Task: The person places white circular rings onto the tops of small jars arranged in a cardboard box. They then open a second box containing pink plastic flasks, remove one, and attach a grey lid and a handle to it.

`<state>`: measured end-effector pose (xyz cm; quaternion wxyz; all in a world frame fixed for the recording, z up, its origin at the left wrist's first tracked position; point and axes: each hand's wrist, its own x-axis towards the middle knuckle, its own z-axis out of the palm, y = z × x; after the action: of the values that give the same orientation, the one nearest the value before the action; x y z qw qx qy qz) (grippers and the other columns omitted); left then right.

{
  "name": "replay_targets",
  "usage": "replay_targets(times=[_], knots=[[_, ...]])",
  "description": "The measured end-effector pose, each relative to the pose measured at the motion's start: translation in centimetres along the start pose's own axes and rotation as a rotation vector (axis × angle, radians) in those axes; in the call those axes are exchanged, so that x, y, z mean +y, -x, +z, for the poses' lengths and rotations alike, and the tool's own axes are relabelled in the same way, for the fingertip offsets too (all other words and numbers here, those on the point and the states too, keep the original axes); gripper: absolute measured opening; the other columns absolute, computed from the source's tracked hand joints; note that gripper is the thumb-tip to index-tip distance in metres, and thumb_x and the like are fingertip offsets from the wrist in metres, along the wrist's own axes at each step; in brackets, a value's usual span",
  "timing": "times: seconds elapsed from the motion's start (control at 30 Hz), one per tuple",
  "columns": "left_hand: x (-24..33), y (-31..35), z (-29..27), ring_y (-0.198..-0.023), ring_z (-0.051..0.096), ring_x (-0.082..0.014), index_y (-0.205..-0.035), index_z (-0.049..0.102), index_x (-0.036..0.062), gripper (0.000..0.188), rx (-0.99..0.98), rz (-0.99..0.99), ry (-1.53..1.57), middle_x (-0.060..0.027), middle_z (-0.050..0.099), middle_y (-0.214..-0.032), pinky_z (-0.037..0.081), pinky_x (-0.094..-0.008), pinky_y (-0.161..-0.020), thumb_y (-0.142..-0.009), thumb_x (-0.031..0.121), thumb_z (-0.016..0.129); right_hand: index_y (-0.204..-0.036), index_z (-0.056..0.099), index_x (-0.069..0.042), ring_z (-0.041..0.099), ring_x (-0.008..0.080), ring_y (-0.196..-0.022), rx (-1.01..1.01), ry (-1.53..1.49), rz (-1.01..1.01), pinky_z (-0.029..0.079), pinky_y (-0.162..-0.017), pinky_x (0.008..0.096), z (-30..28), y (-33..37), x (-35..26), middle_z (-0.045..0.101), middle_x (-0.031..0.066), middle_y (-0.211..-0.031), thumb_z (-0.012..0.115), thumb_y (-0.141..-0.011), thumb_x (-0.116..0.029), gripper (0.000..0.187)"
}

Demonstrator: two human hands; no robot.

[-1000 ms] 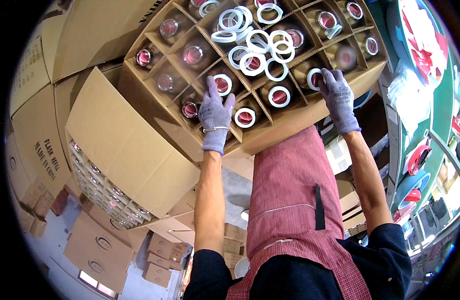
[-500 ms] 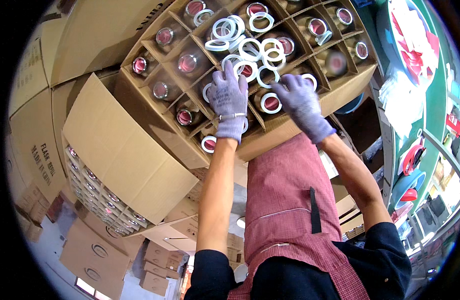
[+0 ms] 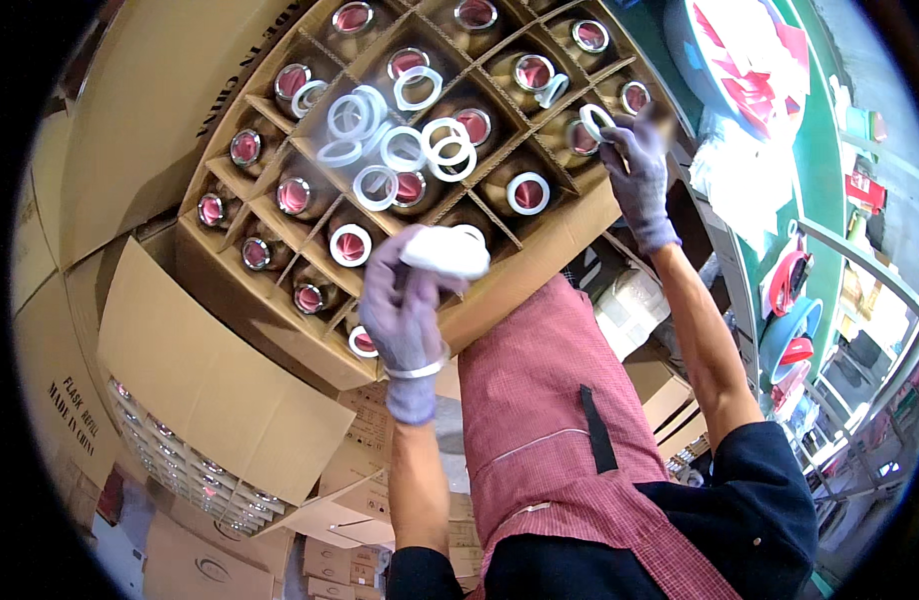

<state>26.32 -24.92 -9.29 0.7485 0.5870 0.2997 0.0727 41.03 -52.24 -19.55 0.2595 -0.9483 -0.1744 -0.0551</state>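
My left hand (image 3: pixel 405 305), in a grey-purple glove with a pale band at the wrist, is closed around some white rings (image 3: pixel 450 252) at the carton's near side. How many rings it holds cannot be made out. My right hand (image 3: pixel 640 180), gloved too, pinches a white ring (image 3: pixel 596 122) at the mouth of a glass flask liner (image 3: pixel 583 139) near the right edge. The divided cardboard carton (image 3: pixel 540 262) holds silvery-rimmed liners with pink showing inside. Several loose white rings (image 3: pixel 403 148) lie across its middle. White rings sit around some near mouths, including one liner (image 3: pixel 529 194).
A second carton (image 3: pixel 215 375) with an upright flap and smaller rimmed pieces stands at lower left. Large closed cartons (image 3: pixel 170 110) stack along the left. A blue basin (image 3: pixel 705 60) with red and white pieces rests on the green table (image 3: pixel 825 190) at right.
My left hand has come down and toward me, lifting rings from the pile. My right hand has moved right and farther away with a ring. The view has shifted over the carton.
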Motion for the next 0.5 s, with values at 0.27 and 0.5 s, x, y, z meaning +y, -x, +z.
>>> replay_targets(times=[0.27, 0.5], knots=[[1.9, 2.9, 3.7, -0.076, 0.065, -0.0166, -0.128, 0.049, -0.0052, 0.044, -0.055, -0.16, 0.089, -0.0136, 0.065, -0.104, 0.055, -0.0273, -0.07, -0.094, 0.022, 0.056, -0.098, 0.061, -0.006, 0.055, 0.0401, -0.115, -0.117, 0.049, -0.1, 0.047, -0.094, 0.0453, 1.8, 1.5, 1.0, 0.053, 0.02, -0.131, 0.067, -0.077, 0.001, 0.023], [-0.2, 3.3, 1.6, -0.086, 0.065, -0.0165, -0.128, 0.047, -0.0072, 0.045, -0.11, -0.265, 0.161, -0.011, 0.064, -0.107, 0.054, -0.0308, -0.084, -0.095, 0.021, 0.056, -0.103, 0.061, -0.007, 0.053, 0.0403, -0.118, -0.138, -0.072, -0.095, 0.046, -0.097, 0.0441, 1.8, 1.5, 0.9, 0.05, 0.0222, -0.134, 0.067, -0.078, 0.0, 0.027]])
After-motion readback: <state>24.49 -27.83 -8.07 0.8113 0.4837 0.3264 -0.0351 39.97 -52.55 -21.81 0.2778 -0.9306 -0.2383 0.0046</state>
